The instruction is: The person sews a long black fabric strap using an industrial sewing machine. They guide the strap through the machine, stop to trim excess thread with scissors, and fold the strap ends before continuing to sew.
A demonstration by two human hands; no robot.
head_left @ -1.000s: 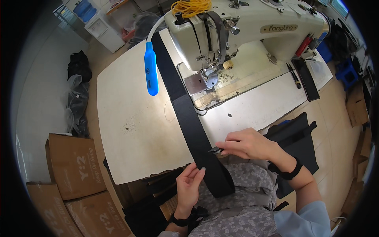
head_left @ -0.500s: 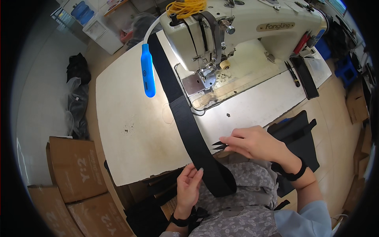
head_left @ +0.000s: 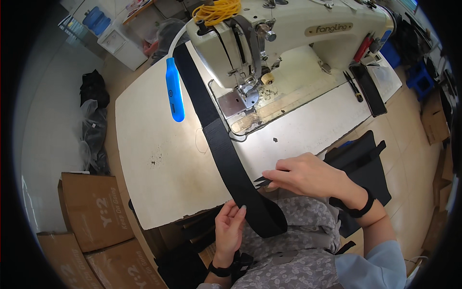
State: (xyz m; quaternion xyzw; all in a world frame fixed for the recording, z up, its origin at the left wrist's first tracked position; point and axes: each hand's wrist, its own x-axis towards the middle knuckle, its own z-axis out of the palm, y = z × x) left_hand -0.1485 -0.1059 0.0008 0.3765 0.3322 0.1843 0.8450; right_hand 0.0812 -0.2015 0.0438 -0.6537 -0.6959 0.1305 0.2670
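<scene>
A long, wide black webbing strap (head_left: 226,154) runs across the white table (head_left: 159,188) and down over its front edge, where its end curls into a loop. My left hand (head_left: 227,233) pinches the strap's left edge between thumb and fingers near the table edge. In my right hand (head_left: 308,176) is a pair of dark thread snips (head_left: 261,181). Their pointed blades sit beside the strap's right edge; whether they touch it I cannot tell. Most of the snips is hidden by my fingers.
A cream sewing machine (head_left: 211,45) stands at the back of the table. A blue lamp (head_left: 175,96) hangs left of its needle. A black tray (head_left: 368,91) and another pair of snips (head_left: 353,87) lie at right. Cardboard boxes (head_left: 94,212) are stacked at left.
My right hand has shifted slightly left, bringing the snips closer to the strap. My left hand keeps its pinch. The whole view has tilted a little.
</scene>
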